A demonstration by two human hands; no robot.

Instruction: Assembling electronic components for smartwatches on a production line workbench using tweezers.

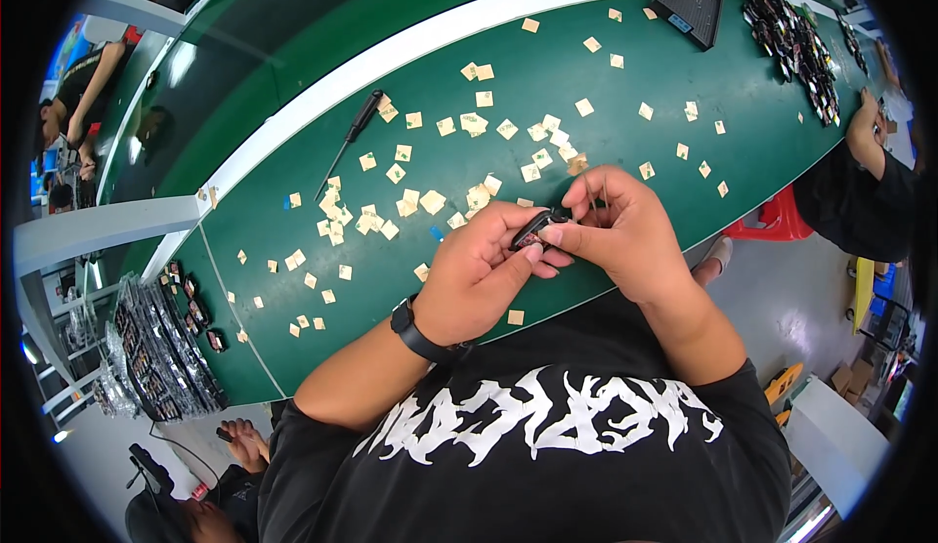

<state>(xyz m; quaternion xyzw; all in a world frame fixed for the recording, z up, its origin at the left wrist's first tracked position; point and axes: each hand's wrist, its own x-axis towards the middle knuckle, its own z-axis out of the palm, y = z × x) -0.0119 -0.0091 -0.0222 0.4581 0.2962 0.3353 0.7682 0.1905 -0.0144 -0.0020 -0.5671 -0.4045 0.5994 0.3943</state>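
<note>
A small black oval device (532, 230) with its inner parts showing is held in my left hand (479, 270), between thumb and fingers. My right hand (620, 235) is closed right beside it, its thumb against the device's edge. Thin metal tweezers (603, 191) show between the right fingers, partly hidden by them. Just past the right fingertips lies a tan paper square (577, 163). Many small cream paper squares (430, 201) are scattered over the green table (547, 55) around both hands.
A black-handled screwdriver (363, 116) lies on the far left of the table. A black tray (688, 4) and a heap of small black devices (791, 45) sit at the far right. Stacked trays of parts (156, 348) stand left. Other people sit at both sides; a red stool (777, 219) is right.
</note>
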